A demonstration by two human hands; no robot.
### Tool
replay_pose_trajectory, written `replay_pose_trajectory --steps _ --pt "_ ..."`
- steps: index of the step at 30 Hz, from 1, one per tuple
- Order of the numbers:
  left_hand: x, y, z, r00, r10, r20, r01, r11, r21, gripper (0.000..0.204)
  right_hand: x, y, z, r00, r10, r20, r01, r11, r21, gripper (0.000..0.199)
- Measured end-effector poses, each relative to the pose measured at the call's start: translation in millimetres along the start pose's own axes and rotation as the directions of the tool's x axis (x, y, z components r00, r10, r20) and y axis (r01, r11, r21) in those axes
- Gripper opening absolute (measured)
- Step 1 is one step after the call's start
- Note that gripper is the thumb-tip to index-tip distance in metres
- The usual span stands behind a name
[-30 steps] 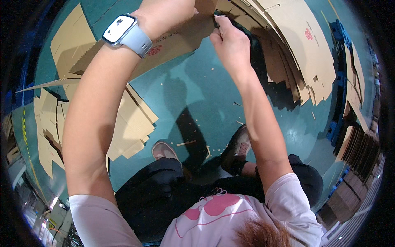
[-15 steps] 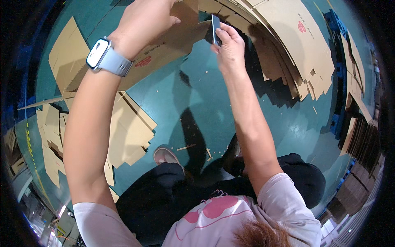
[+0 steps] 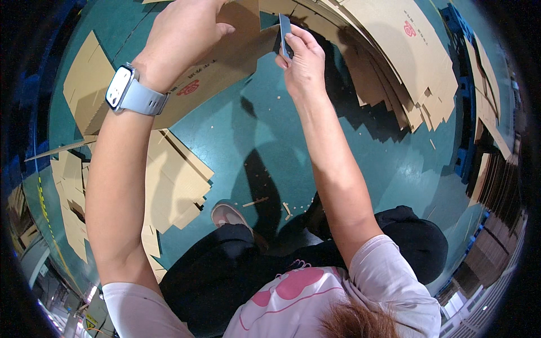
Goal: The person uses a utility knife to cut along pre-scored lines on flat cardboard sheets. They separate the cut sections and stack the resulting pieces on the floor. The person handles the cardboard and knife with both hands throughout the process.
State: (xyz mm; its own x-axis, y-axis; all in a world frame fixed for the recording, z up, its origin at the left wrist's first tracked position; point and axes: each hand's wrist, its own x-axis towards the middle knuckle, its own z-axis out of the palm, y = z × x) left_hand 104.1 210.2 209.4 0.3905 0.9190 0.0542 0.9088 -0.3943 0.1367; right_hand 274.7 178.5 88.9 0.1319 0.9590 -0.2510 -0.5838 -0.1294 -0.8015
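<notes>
My left hand (image 3: 189, 28), with a grey-strapped watch (image 3: 121, 87) on the wrist, reaches over a brown cardboard sheet (image 3: 225, 67) at the top. Its thumb shows against the cardboard, but the fingers run out past the top edge, so its grip is hidden. The sheet stands tilted and bears a red printed mark. Closed around a flat, narrow blue-grey strip (image 3: 285, 35), like a scraper or blade, is my right hand (image 3: 306, 62). The strip points up beside the right end of the cardboard sheet; whether they touch, I cannot tell.
Flat cardboard pieces (image 3: 177, 174) lie on the green floor at the left. A large stack of cut cardboard (image 3: 414, 62) sits at the upper right, with blue pallets (image 3: 465, 101) beyond it. Small scraps (image 3: 256, 201) are scattered near my shoe (image 3: 228, 215).
Both hands have shifted slightly left. The strip in my right hand has moved left and up a little. The tilted cardboard has shifted slightly left with my left hand.
</notes>
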Motion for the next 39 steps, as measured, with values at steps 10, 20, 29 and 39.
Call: replay_pose_trajectory --steps 10,20,29,39 --pt "0 -6 5 0.999 0.042 -0.035 -0.041 0.999 0.021 0.034 1 6 6 0.998 -0.016 -0.065 0.011 0.997 -0.082 0.019" --pt "0 -6 5 0.997 0.041 -0.059 -0.038 0.998 0.048 0.037 -16 14 20 0.986 -0.091 -0.142 0.077 0.992 -0.097 0.019" --pt "-4 -11 10 0.992 0.085 -0.089 -0.08 0.995 0.058 0.04 -8 4 15 0.993 -0.073 -0.096 0.063 0.992 -0.107 0.018" --pt "-10 -5 10 0.992 0.064 -0.113 -0.058 0.996 0.062 0.04 -10 10 17 0.979 -0.117 -0.167 0.097 0.987 -0.127 0.018"
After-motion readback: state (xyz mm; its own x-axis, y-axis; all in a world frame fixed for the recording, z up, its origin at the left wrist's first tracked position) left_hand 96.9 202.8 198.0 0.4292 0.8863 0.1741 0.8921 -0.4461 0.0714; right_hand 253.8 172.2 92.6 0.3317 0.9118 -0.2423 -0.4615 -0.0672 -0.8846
